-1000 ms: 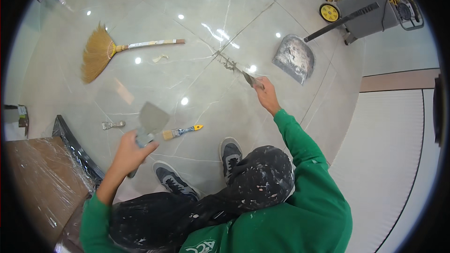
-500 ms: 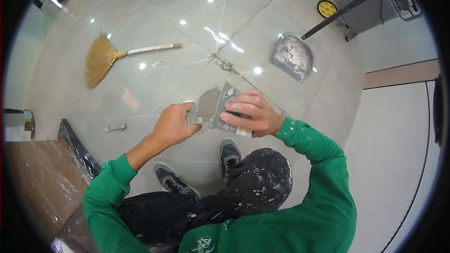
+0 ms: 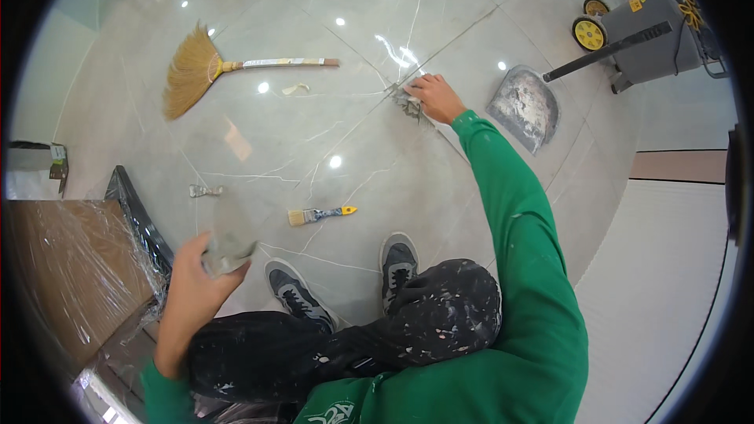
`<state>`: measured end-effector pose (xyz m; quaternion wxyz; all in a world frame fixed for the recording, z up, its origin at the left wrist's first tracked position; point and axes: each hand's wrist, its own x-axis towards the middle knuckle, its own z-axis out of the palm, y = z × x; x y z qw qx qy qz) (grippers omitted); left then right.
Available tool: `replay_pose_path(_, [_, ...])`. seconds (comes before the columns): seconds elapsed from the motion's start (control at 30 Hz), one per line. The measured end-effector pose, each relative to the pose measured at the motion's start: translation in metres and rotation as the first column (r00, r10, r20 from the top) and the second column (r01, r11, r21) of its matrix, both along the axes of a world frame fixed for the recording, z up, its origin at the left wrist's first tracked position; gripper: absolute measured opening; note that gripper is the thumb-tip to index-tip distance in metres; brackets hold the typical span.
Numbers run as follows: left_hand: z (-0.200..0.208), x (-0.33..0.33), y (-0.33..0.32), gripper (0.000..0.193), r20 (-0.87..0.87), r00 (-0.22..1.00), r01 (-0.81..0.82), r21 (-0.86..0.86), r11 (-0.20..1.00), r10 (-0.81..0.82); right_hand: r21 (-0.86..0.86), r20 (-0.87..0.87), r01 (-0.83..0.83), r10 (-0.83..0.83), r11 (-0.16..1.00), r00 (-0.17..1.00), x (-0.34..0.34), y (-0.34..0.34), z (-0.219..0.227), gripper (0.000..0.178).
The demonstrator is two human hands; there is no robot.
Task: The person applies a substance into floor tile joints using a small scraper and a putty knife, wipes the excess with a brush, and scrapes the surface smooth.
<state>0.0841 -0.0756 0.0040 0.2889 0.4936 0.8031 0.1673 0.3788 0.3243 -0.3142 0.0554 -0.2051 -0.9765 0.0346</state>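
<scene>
My right hand is stretched far forward to a tile joint. Its fingers are closed on a flat putty knife, mostly hidden beneath them and down at the floor. Just by it, grey filler lies smeared across the joint. Nearer my body, at the left, my left hand grips a second flat grey putty knife, blurred by motion. On the tiles between that hand and my shoes rests a paintbrush with pale bristles and a yellow-tipped handle.
A straw broom lies at the far left. Toward the right are a long-handled dustpan and a wheeled grey machine. A plastic-wrapped brown board stands on my left. A crumpled scrap lies on the floor.
My hands have parted: the right has reached forward to the joint with its putty knife, and the left has drawn back to the left. The paintbrush has come into view.
</scene>
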Motion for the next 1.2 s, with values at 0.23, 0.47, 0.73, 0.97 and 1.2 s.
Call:
replay_pose_path(0.23, [-0.006,-0.03,-0.019,0.035,0.08,0.901,-0.4,-0.227,0.888,0.426,0.036,0.113,-0.037,0.033,0.999,0.993,-0.018,-0.004,-0.037,0.042])
replay_pose_path(0.47, [-0.034,-0.059,-0.03,0.046,0.043,0.933,-0.343,-0.206,0.917,0.358,-0.079,0.148,-0.004,0.016,0.997,0.989,0.07,-0.05,-0.036,0.045])
replay_pose_path(0.73, [-0.014,-0.047,-0.023,0.033,0.007,0.983,-0.185,0.01,0.983,0.185,-0.143,0.273,0.069,-0.028,0.987,0.962,0.156,-0.095,-0.018,0.041])
replay_pose_path(0.97, [-0.006,-0.041,-0.015,0.025,0.237,0.969,-0.088,0.049,0.995,0.074,-0.311,-0.072,0.175,-0.207,0.934,0.976,0.09,-0.127,0.075,0.04])
replay_pose_path(1.2, [-0.02,-0.009,0.003,0.028,0.36,0.932,0.053,0.015,0.998,-0.055,-0.285,-0.676,-0.396,0.109,0.873,0.728,-0.044,-0.215,0.218,0.05])
